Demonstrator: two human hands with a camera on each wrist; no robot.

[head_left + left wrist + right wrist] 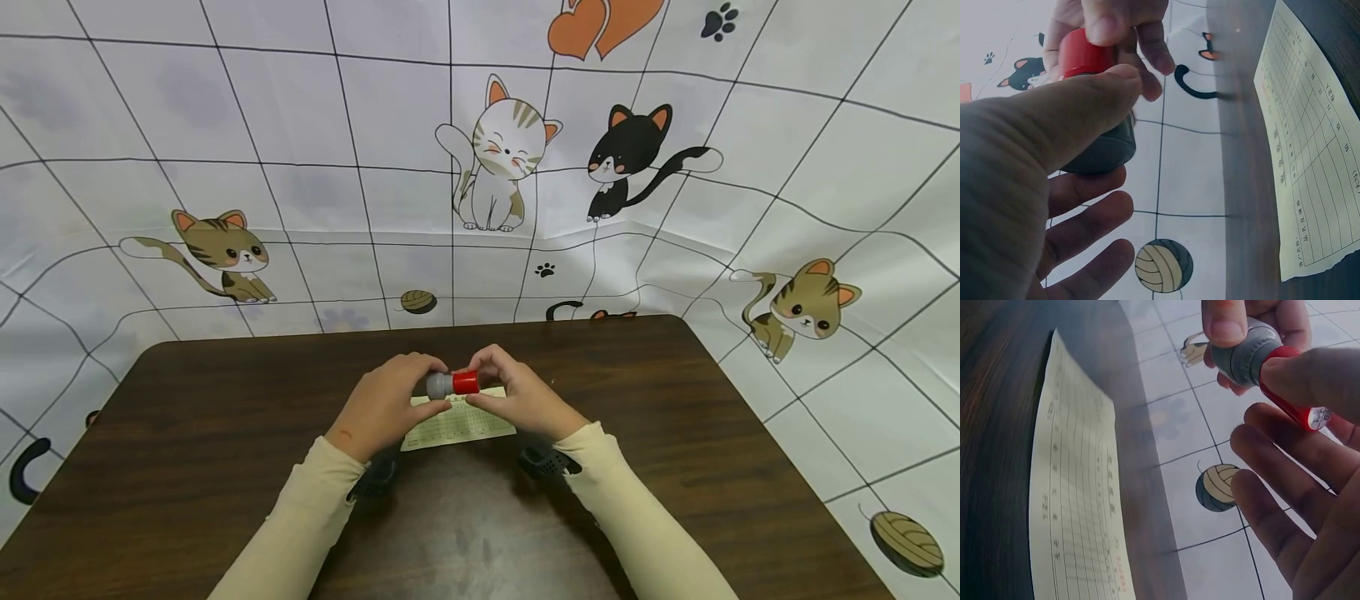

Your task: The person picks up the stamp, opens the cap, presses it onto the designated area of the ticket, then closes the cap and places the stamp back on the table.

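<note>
Both hands hold one small grey and red stamp over the table's middle. My left hand (384, 406) grips its grey body (438, 386) between thumb and fingers. On the other side my right hand (528, 402) pinches the red cap (466, 382) with thumb and forefinger, its other fingers spread away in the right wrist view. A pale round end face (1318, 417) with dark marks shows at the cap's outer end. The cap and body are joined, lying sideways in the head view. Below them a pale yellow printed form (459, 427) lies on the table.
The dark brown wooden table (225, 467) has rounded far corners. Behind it and at its sides hangs a white sheet (315, 192) with grid lines and cartoon cats. Dark wrist bands (543, 461) sit under the pale sleeves (630, 508).
</note>
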